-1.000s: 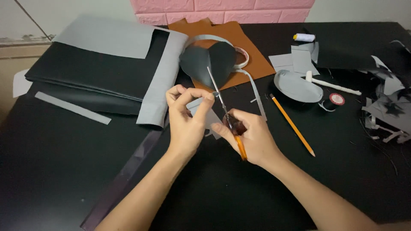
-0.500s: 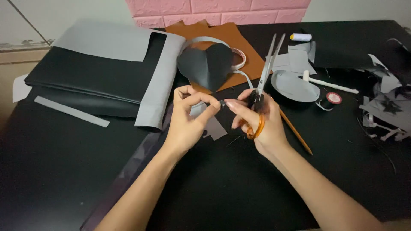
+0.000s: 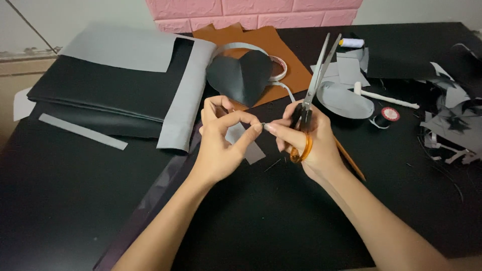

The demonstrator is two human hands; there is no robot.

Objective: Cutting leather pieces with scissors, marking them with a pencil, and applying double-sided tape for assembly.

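One small grey strip (image 3: 244, 142) — flat, pale.

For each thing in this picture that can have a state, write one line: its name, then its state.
scissors: blades slightly open, pointing up, held in right hand
grey scrap: pinched by left hand
dark heart shape: creased, lying on brown sheet
black fabric: folded

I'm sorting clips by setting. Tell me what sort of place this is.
Probably a home craft or sewing table, set against a pink brick wall. Folded black and grey fabric, thread spools, offcuts and orange-handled scissors in the right hand point to that.
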